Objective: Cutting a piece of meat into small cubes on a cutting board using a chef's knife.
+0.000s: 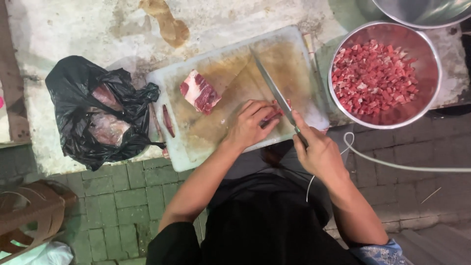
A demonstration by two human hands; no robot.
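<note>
A single camera, worn on the person's head, looks almost straight down over their dark-clothed lap. It sits close above the desk (73, 29), whose far edge runs along the top of the frame (the paved floor (127, 196) fills the bottom). The cutting board (196, 142) lies near centre; no second view shares the scene.

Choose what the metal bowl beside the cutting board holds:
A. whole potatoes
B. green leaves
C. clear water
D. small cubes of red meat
D: the metal bowl, right of the cutting board, is filled with small cubes of red meat.
</note>
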